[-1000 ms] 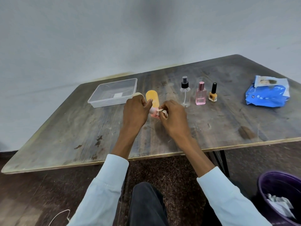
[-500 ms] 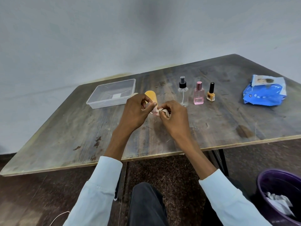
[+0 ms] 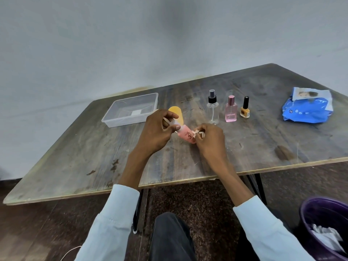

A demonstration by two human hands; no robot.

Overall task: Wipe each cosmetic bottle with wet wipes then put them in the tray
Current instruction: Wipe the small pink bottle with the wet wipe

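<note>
A small pink bottle [image 3: 186, 136] is tilted between my hands above the table. My left hand [image 3: 157, 132] pinches its white cap end. My right hand [image 3: 211, 141] presses a crumpled white wet wipe [image 3: 197, 132] against the bottle's lower end. Behind my left hand stands an orange bottle [image 3: 178, 114], partly hidden. A clear spray bottle [image 3: 213, 108], a pink perfume bottle [image 3: 231, 110] and a yellow nail polish bottle [image 3: 245, 109] stand in a row to the right. The clear plastic tray [image 3: 113, 120] sits at the left with no bottles in it.
A blue wet-wipe pack [image 3: 308, 108] lies at the table's right side. A purple bin [image 3: 308, 223] holding used wipes stands on the floor at lower right. The wooden table's [image 3: 75, 157] front edge runs just below my forearms.
The pink bottle has turned and shows more of its body between my hands. My left fingers have shifted onto the cap end. The wipe stays against the bottle.
</note>
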